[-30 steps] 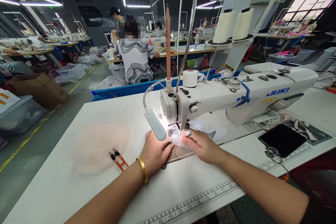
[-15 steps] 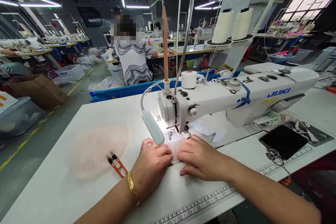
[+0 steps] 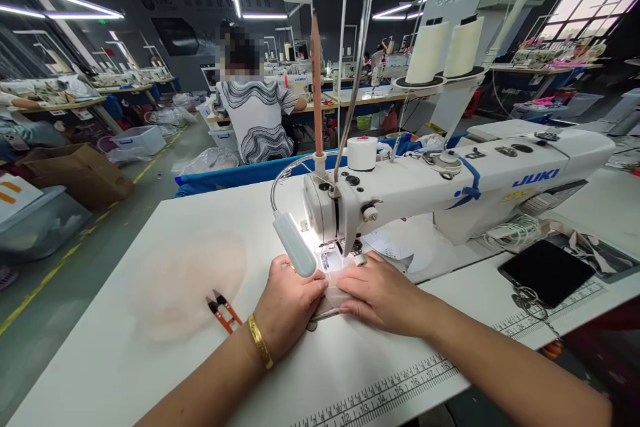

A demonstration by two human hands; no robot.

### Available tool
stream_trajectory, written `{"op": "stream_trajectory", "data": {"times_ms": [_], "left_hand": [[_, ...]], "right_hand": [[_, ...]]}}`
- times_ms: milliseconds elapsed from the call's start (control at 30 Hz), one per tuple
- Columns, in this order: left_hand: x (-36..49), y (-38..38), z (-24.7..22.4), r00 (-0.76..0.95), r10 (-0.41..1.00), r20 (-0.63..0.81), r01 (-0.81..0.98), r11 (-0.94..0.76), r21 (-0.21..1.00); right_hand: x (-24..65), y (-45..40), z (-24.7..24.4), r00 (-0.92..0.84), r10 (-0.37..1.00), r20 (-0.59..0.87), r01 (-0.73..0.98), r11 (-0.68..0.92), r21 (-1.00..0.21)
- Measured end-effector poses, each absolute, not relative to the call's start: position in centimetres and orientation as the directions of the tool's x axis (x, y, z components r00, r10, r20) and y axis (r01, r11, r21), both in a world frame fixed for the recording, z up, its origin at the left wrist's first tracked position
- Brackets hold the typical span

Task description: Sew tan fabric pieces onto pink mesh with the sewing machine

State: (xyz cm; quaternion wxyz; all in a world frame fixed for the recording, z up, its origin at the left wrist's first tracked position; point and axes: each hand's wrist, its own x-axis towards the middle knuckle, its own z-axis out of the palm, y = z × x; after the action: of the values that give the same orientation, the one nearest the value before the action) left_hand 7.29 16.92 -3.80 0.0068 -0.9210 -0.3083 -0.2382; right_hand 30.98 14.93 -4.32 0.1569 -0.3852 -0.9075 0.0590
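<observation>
A small piece of sheer pale fabric (image 3: pixel 330 301) lies at the needle area of a white JUKI sewing machine (image 3: pixel 493 180). My left hand (image 3: pixel 287 300) grips its left side with bent fingers, partly behind the lamp head. From the right, my right hand (image 3: pixel 385 297) has its fingers closed together on the same fabric. The needle and presser foot are hard to make out in the bright light. Orange-handled thread snips (image 3: pixel 227 315) lie beside my left wrist, blades on another sheer pale fabric piece (image 3: pixel 185 287).
A grey lamp head (image 3: pixel 296 245) hangs low over my left fingers. Thread cones (image 3: pixel 427 53) stand behind the machine. At right lie a black phone (image 3: pixel 547 272) and coiled white cord (image 3: pixel 515 232). A printed ruler (image 3: pixel 385 397) runs along the front edge. Another person (image 3: pixel 260 117) sits ahead.
Both hands stay at the needle area. My right hand's thumb has drawn in toward its fingers, and more of the fabric's near edge shows between the hands. The view has shifted slightly.
</observation>
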Motion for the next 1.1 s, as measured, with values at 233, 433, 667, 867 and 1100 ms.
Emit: {"op": "stream_trajectory", "data": {"times_ms": [233, 433, 667, 867, 1100], "left_hand": [[6.8, 17.2, -3.9, 0.724, 0.521, 0.452, 0.519, -0.843, 0.140], [6.6, 17.3, -4.2, 0.719, 0.548, 0.426, 0.559, -0.821, 0.112], [6.8, 17.9, -4.2, 0.688, 0.588, 0.425, 0.608, -0.787, 0.106], [7.1, 18.6, -4.3, 0.662, 0.628, 0.408, 0.644, -0.756, 0.119], [6.9, 18.9, -4.7, 0.648, 0.648, 0.400, 0.664, -0.738, 0.121]], "right_hand": [[30.6, 14.6, -4.5, -0.646, 0.727, 0.232, 0.692, 0.686, -0.225], [30.5, 14.7, -4.7, -0.633, 0.738, 0.236, 0.701, 0.675, -0.230], [30.2, 15.3, -4.9, -0.610, 0.762, 0.217, 0.733, 0.647, -0.210], [30.1, 15.8, -5.0, -0.585, 0.782, 0.217, 0.756, 0.622, -0.204], [30.1, 15.9, -4.9, -0.567, 0.793, 0.222, 0.781, 0.603, -0.161]]}}
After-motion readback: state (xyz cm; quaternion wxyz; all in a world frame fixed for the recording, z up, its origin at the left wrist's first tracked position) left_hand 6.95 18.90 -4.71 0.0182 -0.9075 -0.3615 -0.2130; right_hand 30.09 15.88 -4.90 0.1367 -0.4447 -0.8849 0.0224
